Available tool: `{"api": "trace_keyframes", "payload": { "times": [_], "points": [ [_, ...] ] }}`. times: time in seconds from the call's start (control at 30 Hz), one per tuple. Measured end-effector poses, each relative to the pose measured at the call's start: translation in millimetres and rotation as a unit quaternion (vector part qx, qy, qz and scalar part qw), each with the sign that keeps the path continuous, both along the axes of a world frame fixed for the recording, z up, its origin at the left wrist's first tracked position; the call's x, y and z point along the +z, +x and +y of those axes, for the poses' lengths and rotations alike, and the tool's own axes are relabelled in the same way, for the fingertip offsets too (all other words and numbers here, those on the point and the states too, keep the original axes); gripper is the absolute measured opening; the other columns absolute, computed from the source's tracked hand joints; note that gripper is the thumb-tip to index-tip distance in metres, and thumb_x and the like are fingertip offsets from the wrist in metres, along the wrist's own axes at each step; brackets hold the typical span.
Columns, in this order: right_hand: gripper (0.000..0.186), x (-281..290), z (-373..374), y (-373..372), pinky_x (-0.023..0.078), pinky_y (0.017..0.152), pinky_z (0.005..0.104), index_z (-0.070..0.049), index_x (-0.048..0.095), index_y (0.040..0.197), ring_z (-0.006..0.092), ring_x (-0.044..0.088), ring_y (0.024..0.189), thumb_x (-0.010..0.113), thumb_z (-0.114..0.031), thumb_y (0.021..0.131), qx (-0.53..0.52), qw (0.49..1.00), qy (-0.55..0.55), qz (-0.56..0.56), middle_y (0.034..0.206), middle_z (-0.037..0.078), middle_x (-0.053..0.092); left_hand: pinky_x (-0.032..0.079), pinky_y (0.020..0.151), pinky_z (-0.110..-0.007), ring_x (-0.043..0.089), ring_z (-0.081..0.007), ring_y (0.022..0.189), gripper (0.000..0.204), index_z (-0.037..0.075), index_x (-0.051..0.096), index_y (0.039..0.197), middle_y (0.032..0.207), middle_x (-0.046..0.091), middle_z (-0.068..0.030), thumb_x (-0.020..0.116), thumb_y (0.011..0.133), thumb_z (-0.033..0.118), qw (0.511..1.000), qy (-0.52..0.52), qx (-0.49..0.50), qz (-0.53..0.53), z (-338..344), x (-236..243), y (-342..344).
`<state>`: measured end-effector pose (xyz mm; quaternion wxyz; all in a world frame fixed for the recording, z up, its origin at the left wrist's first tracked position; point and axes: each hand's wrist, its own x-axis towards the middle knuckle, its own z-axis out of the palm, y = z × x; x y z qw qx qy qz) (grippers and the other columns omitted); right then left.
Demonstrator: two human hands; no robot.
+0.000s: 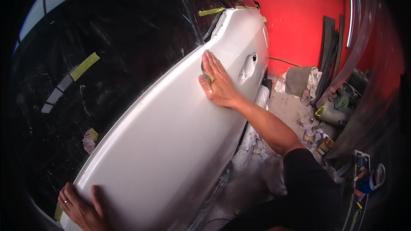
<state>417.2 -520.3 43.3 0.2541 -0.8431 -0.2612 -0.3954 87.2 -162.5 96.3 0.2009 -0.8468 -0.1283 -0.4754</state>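
Observation:
A white car door panel (162, 124) runs diagonally across the view, with wet streaks on its surface. My right hand (218, 81) lies flat on its upper part, short of the recess for the door handle (248, 67). Between thumb and fingers it keeps a small folded piece of sandpaper (206, 69), grey with a yellowish side, mostly hidden under the palm. At the lower left, my left hand (83, 209) rests on the panel's top edge, thumb apart from the fingers, holding nothing. A ring sits on one of its fingers.
Dark window glass (120, 38) fills the left, with strips of yellow tape (84, 66) on it. Cans and bottles (314, 137) stand on the floor at the right, near a tank (332, 113). Clear plastic sheeting (364, 72) hangs there. A red wall (295, 17) stands behind.

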Motion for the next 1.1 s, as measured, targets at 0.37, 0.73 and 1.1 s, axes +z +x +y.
{"api": "trace_keyframes", "payload": {
  "times": [0.37, 0.73, 1.1],
  "points": [
    [0.077, 27, -37, 24, 0.009, 0.123, 0.0428, 0.004, 0.006, 0.155, 0.0365, 0.008, 0.151, 0.021, -0.051, 0.104, 0.016, 0.999, -0.031, 0.023, 0.161, 0.027, 0.008, 0.046, 0.084, -0.046, 0.058, -0.0352, 0.091, 0.061, -0.001, 0.062, 0.100, 0.093, 0.061, -0.0167, 0.060, 0.089, 0.060, 0.998, 0.063, 0.001, -0.013, -1, 8, -2],
    [0.079, -14, -54, 8, 0.006, 0.124, 0.0422, 0.007, 0.011, 0.153, 0.0353, 0.008, 0.151, 0.019, -0.054, 0.103, 0.011, 0.999, 0.033, 0.033, 0.161, 0.027, 0.010, 0.048, 0.096, -0.047, 0.061, -0.0352, 0.110, 0.051, 0.003, 0.061, 0.130, 0.120, 0.065, -0.0199, 0.064, 0.094, 0.039, 0.993, 0.011, -0.101, -0.062, -20, -2, 1],
    [0.078, -53, -88, 34, 0.005, 0.124, 0.0428, 0.007, 0.003, 0.154, 0.0395, 0.002, 0.150, 0.017, -0.052, 0.103, -0.093, 0.979, 0.165, 0.079, 0.161, 0.028, 0.002, 0.049, 0.092, -0.047, 0.059, -0.0362, 0.108, 0.057, 0.007, 0.062, 0.130, 0.121, 0.062, -0.0198, 0.062, 0.092, 0.050, 0.992, 0.058, -0.108, 0.014, -24, 0, 4]
  ]
}}
